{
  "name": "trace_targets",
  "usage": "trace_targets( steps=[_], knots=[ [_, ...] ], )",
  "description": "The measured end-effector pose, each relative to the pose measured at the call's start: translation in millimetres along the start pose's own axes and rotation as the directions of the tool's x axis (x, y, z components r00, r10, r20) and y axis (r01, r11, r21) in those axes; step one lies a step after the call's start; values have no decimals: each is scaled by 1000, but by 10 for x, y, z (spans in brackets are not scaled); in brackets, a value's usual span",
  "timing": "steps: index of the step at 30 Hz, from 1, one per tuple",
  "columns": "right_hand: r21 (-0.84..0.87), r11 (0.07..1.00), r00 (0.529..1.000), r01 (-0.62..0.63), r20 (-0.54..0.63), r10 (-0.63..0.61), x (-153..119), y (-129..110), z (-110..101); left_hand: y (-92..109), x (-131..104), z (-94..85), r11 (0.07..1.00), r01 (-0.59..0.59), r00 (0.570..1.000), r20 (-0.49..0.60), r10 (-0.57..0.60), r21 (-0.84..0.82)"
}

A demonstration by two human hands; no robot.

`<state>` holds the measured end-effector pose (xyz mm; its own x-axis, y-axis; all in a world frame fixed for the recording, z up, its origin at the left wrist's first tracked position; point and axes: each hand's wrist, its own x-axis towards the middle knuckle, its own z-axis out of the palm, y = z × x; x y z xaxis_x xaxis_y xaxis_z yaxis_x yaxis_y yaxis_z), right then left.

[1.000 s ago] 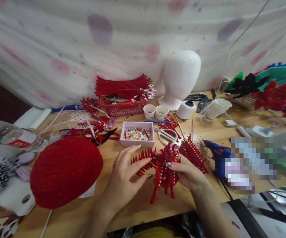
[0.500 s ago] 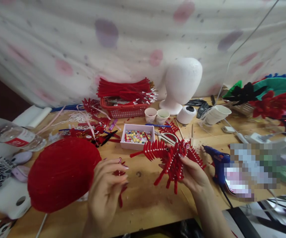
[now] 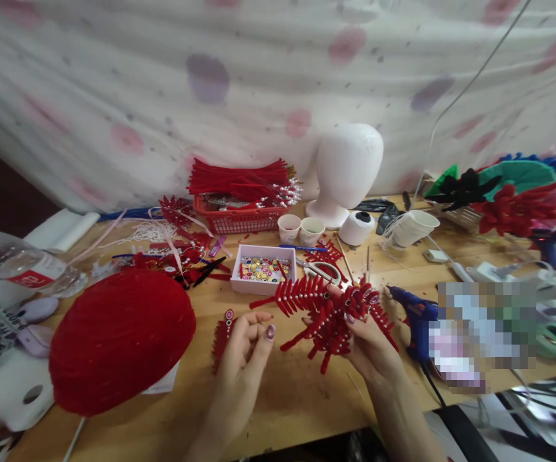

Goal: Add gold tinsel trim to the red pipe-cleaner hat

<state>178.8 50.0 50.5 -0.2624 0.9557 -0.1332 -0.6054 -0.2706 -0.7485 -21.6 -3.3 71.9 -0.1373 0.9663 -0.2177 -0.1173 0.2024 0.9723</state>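
My right hand (image 3: 369, 340) is closed on a red chenille ornament (image 3: 329, 324), a bunch of fringed, feather-like sprays with rows of white pearls and small round gems. Just left of it, my left hand (image 3: 246, 359) is raised with its fingers loosely bent and the thumb apart, nothing visible between them. Partly hidden behind that hand, a smaller red fringed piece (image 3: 219, 343) with a pink gem at its top appears to lie on the wooden table. Beyond the hands stands a pale box (image 3: 242, 282) of coloured and gold gems, with scissors (image 3: 329, 273) beside it.
A large red fuzzy dome (image 3: 121, 340) takes up the left side, near a plastic bottle (image 3: 32, 269). At the back are a red basket (image 3: 244, 221) of chenille stems, paper cups (image 3: 289, 226) and a white foam head (image 3: 348, 167). A blue glue gun (image 3: 417, 317) lies right.
My left hand has shifted right, off the small red fringed piece, and its thumb has come up. My right hand has tilted the ornament slightly. The whole view has moved a little.
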Motion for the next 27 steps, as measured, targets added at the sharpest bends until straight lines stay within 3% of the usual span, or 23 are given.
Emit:
trace_targets(
  steps=[6,11,14,18,21,24,25,27],
  knots=[
    [-25,999,999,-26,21,27,-55,51,-31,-41,137,150,966,-111,988,135,81,234],
    [-36,998,999,-51,-3,51,-62,61,7,20,201,197,970,-131,991,41,125,203],
    [-19,1000,998,4,-56,-5,-41,73,33,24,194,165,970,-156,986,88,141,189],
    [36,999,997,35,-70,-32,13,130,0,-12,143,69,847,-356,933,206,295,395],
    [106,994,997,14,-80,-6,47,180,-34,-40,83,23,704,-510,860,278,428,494],
    [191,982,997,-7,-70,21,48,189,-28,-67,52,-25,612,-628,778,359,515,481],
    [215,977,998,-14,-56,27,39,181,-18,-72,60,-59,608,-633,774,358,523,479],
    [250,968,999,-31,-17,37,5,157,7,-60,102,-160,658,-564,821,251,513,498]
  ],
)
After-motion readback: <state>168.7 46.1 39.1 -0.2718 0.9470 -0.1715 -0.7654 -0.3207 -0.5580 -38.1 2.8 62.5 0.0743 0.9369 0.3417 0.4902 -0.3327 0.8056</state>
